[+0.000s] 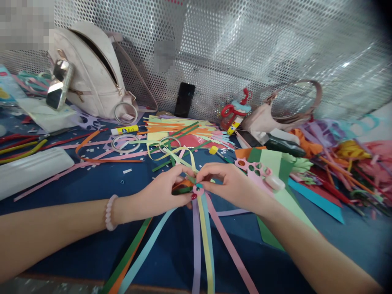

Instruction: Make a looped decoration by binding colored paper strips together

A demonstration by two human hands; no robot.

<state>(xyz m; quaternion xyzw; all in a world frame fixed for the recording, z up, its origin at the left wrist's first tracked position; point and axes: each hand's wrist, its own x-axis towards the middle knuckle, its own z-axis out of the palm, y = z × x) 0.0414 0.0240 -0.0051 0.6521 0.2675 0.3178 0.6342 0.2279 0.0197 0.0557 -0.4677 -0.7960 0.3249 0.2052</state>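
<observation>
Both hands meet over the middle of the table around a small pink paper ring (198, 190) with coloured paper strips (202, 237) hanging from it in purple, yellow, blue and pink. My left hand (162, 188), with a beaded bracelet at the wrist, is closed on the bunch from the left; green, orange and light blue strips trail below it. From the right, my right hand (225, 181) pinches at the top of the bunch beside the ring, thumb and forefinger together. Pale yellow and green strips rise behind the fingers. Exactly where the fingertips grip is partly hidden.
Behind the hands lies a pile of cut paper strips (177, 130), near a glue stick (125, 130) and a white ring (125, 143). Pliers (24, 149) are at left, below a backpack (88, 77). Green paper sheets (283, 196) and heaped paper scraps (346, 151) occupy the right.
</observation>
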